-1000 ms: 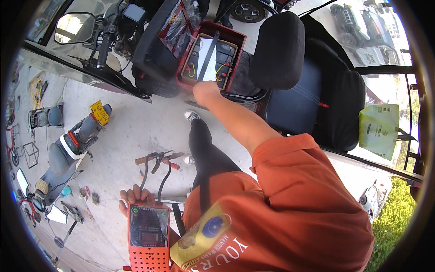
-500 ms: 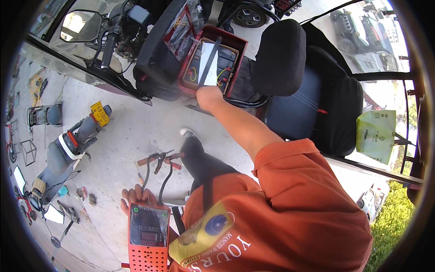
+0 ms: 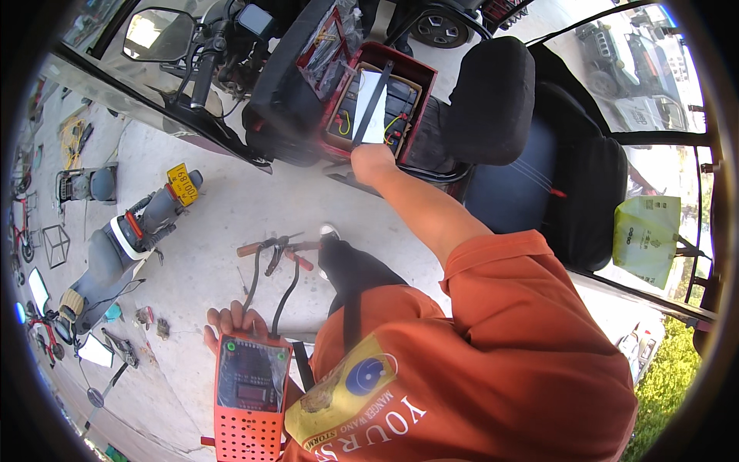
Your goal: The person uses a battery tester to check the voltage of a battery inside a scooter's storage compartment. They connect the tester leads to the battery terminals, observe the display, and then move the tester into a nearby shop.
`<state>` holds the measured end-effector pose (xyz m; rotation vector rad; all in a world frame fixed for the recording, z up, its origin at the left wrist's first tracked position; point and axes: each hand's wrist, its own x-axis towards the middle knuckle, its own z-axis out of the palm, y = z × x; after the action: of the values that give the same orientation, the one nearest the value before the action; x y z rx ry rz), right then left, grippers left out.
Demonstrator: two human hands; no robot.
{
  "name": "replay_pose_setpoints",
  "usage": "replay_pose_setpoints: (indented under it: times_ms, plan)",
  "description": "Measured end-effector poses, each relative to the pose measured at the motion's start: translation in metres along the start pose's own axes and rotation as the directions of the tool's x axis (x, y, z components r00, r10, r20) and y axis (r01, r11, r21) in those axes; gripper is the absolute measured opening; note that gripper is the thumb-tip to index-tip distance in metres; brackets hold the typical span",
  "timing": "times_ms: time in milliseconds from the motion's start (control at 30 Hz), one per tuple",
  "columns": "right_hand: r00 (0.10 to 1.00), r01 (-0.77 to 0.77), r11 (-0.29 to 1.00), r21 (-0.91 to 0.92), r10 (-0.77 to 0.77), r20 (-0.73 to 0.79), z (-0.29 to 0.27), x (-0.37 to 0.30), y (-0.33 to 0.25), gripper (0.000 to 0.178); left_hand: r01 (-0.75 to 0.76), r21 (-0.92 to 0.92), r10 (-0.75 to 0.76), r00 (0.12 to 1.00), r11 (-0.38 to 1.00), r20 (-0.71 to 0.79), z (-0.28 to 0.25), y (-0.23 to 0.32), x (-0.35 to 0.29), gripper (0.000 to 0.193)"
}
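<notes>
From where I stand, the person's left hand (image 3: 232, 318) grasps a red tester (image 3: 250, 396) from beneath, low at the front of the body, its fingertips showing past the far end; the tester has a dark, glossy display panel above a field of punched holes; two black cables (image 3: 285, 296) run out of its far end to a pair of clamps (image 3: 275, 254) with reddish handles, seen against the pale floor (image 3: 196, 281) and well apart from the box.

The right arm is stretched out, and the right hand (image 3: 373, 163) is clenched at the near edge of an open red box (image 3: 408, 65); it appears to grip the lower end of a black strap (image 3: 372, 108), though the fingers themselves are hidden from me; the strap slants across a white sheet (image 3: 377, 127) lying over dark batteries (image 3: 402, 94) inside the box, with yellow wires (image 3: 396, 120) to either side.

The box sits between a tipped-up black seat (image 3: 286, 81) and a black backrest (image 3: 493, 100); farther right hangs a yellow-green bag (image 3: 648, 240); over on the left a grey scooter (image 3: 106, 258) with a yellow plate (image 3: 182, 185) stands on the floor.
</notes>
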<state>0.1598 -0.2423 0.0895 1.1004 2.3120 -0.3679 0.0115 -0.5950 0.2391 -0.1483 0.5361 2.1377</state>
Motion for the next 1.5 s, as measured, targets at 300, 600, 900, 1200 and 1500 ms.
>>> replay_pose_setpoints:
  times_ms: [300, 600, 900, 1200, 1500]
  plan:
    - [0.997, 0.029, 0.999, 0.02, -0.028, -0.07, 0.012, 0.005, 0.004, 0.021, -0.065, -0.032, 0.062, 0.995, 0.997, -0.078, -0.008, 0.007, -0.017, 0.019]
    - [0.997, 0.024, 1.0, 0.004, -0.024, -0.075, 0.003, -0.002, 0.003, 0.023, -0.151, -0.036, 0.141, 0.97, 0.988, -0.2, -0.025, 0.003, -0.021, 0.025]
    - [0.998, 0.043, 0.997, -0.065, -0.045, -0.035, 0.003, 0.004, -0.003, 0.023, -0.18, -0.145, 0.119, 0.929, 0.973, -0.35, -0.017, -0.012, -0.032, 0.027]
    - [0.999, 0.017, 0.995, -0.098, -0.02, -0.025, -0.002, -0.002, -0.005, 0.025, -0.128, -0.271, 0.065, 0.971, 0.954, -0.232, -0.037, -0.027, -0.033, 0.031]
    - [0.997, 0.013, 0.99, -0.137, -0.002, 0.082, -0.021, -0.014, -0.015, 0.027, -0.194, -0.264, 0.124, 0.958, 0.945, -0.261, -0.046, -0.036, -0.04, 0.03]
